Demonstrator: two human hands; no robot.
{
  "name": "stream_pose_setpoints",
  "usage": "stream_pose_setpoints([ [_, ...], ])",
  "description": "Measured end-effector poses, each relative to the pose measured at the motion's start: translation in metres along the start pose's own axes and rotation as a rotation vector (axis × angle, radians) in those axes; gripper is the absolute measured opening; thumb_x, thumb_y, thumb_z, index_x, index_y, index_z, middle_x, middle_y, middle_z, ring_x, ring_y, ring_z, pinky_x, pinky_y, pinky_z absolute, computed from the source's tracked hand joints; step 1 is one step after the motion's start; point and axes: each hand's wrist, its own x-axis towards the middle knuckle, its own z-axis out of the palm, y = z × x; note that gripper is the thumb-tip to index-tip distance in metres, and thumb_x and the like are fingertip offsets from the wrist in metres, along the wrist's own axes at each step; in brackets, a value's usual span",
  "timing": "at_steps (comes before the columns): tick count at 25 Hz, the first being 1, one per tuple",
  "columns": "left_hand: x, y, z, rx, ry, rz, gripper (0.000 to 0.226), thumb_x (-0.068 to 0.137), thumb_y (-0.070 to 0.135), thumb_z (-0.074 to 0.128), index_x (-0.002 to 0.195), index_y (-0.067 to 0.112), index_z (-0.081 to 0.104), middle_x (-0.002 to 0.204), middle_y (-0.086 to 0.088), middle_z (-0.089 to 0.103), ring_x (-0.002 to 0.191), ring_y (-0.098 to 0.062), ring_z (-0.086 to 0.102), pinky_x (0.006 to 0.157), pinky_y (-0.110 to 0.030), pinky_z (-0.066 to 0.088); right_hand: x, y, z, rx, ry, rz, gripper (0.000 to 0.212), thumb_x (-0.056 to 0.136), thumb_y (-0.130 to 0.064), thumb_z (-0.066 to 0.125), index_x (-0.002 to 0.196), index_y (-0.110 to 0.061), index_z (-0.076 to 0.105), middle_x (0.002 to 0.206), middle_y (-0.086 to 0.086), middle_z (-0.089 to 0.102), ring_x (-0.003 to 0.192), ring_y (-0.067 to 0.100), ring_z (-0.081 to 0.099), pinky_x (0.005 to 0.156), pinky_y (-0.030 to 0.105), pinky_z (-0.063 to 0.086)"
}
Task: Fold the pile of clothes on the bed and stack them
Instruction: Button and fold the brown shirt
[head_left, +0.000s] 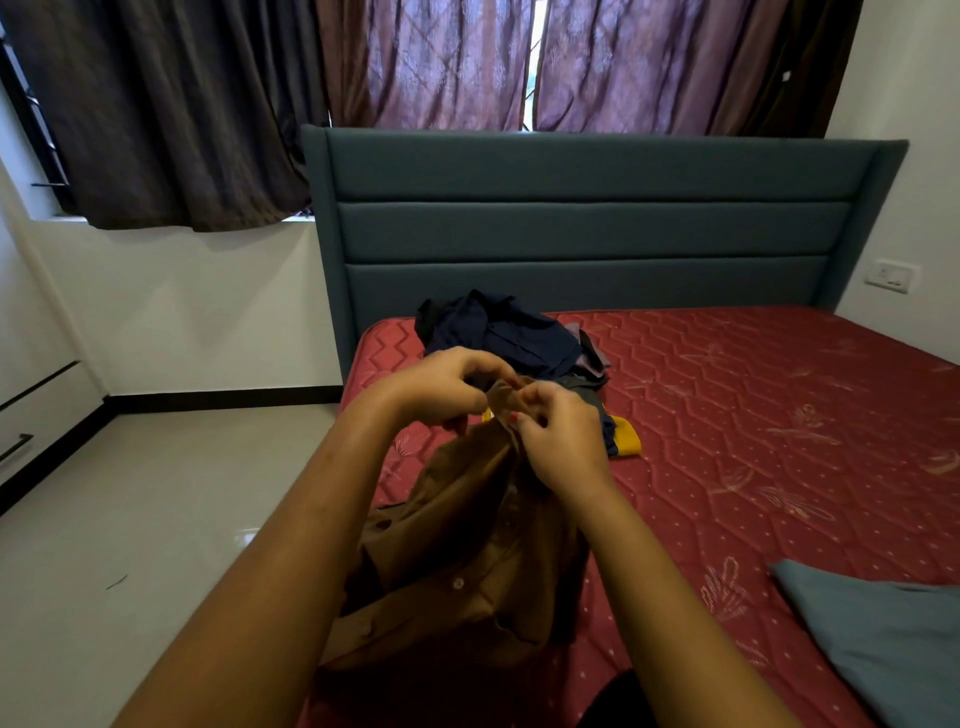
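**Pinched at its top edge: brown shirt (467, 545)**

At left, left hand (447, 387) with fingers curled, pinching the top of the brown shirt. Hanging crumpled below, over the near left part of the red bed (753, 415), pale buttons showing down the front. Just right, right hand (561, 441) clenched on the same edge, close against the left. Behind, a dark pile of clothes (509, 338), a yellow piece (626, 436) at its near side. Far right, a grey-blue cloth (872, 634) flat on the bed.
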Motion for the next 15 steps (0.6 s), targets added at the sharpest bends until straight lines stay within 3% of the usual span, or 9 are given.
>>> stream_pose_setpoints([
  [3,-0.007,0.007,0.004,0.116,0.028,0.029,0.027,0.081,0.003,0.056,0.09,0.028,0.061,0.098,0.002,0.057,0.08,-0.017,0.056,0.066,-0.035,0.052,0.001,0.0,-0.003,0.341,-0.082,-0.095,0.014,0.089,-0.009,0.065,0.1,-0.016,0.067,0.093,0.0,0.073,0.084,0.006,0.068,0.08,0.026,0.055],
  [5,-0.004,0.007,0.003,0.241,0.046,0.051,0.027,0.075,-0.001,0.056,0.085,0.024,0.06,0.094,0.004,0.052,0.085,-0.017,0.053,0.069,-0.036,0.05,-0.003,0.004,0.001,0.49,-0.089,-0.108,0.011,0.093,-0.011,0.061,0.101,-0.017,0.065,0.087,0.001,0.073,0.084,0.014,0.07,0.078,0.035,0.057],
  [7,0.0,0.007,0.002,0.339,0.019,0.067,0.03,0.069,-0.004,0.054,0.079,0.023,0.058,0.087,0.007,0.053,0.081,-0.017,0.054,0.063,-0.032,0.046,-0.005,0.016,0.0,0.538,-0.113,-0.117,0.008,0.095,-0.016,0.058,0.102,-0.018,0.061,0.074,-0.004,0.068,0.074,0.011,0.066,0.071,0.036,0.053],
  [9,0.001,0.005,0.0,0.43,0.023,0.06,0.027,0.066,-0.003,0.051,0.068,0.024,0.053,0.08,0.005,0.055,0.076,-0.019,0.055,0.06,-0.035,0.045,-0.002,0.034,-0.007,0.267,-0.232,-0.135,0.013,0.091,-0.038,0.062,0.099,-0.028,0.061,0.071,-0.01,0.065,0.071,0.004,0.06,0.071,0.032,0.047],
  [11,0.001,0.001,-0.005,0.526,0.063,0.062,0.026,0.066,-0.001,0.05,0.062,0.024,0.047,0.077,0.005,0.053,0.073,-0.02,0.054,0.06,-0.039,0.046,0.005,0.054,-0.016,-0.224,-0.378,-0.125,0.028,0.08,-0.066,0.058,0.091,-0.041,0.062,0.081,-0.015,0.066,0.087,0.001,0.058,0.086,0.036,0.036],
  [13,-0.002,-0.007,-0.008,0.645,0.024,0.059,0.022,0.067,0.003,0.052,0.064,0.024,0.046,0.077,0.005,0.05,0.071,-0.019,0.053,0.058,-0.038,0.044,0.013,0.062,-0.029,-0.475,-0.435,-0.083,0.017,0.084,-0.06,0.058,0.086,-0.044,0.062,0.08,-0.016,0.061,0.093,0.007,0.054,0.092,0.038,0.026],
  [15,-0.002,-0.019,-0.003,0.781,-0.112,0.037,0.015,0.074,0.015,0.06,0.076,0.027,0.052,0.084,0.006,0.05,0.075,-0.017,0.053,0.063,-0.037,0.047,0.024,0.063,-0.042,-0.564,-0.429,-0.074,0.01,0.089,-0.048,0.06,0.085,-0.039,0.063,0.079,-0.014,0.058,0.092,0.012,0.055,0.09,0.039,0.029],
])
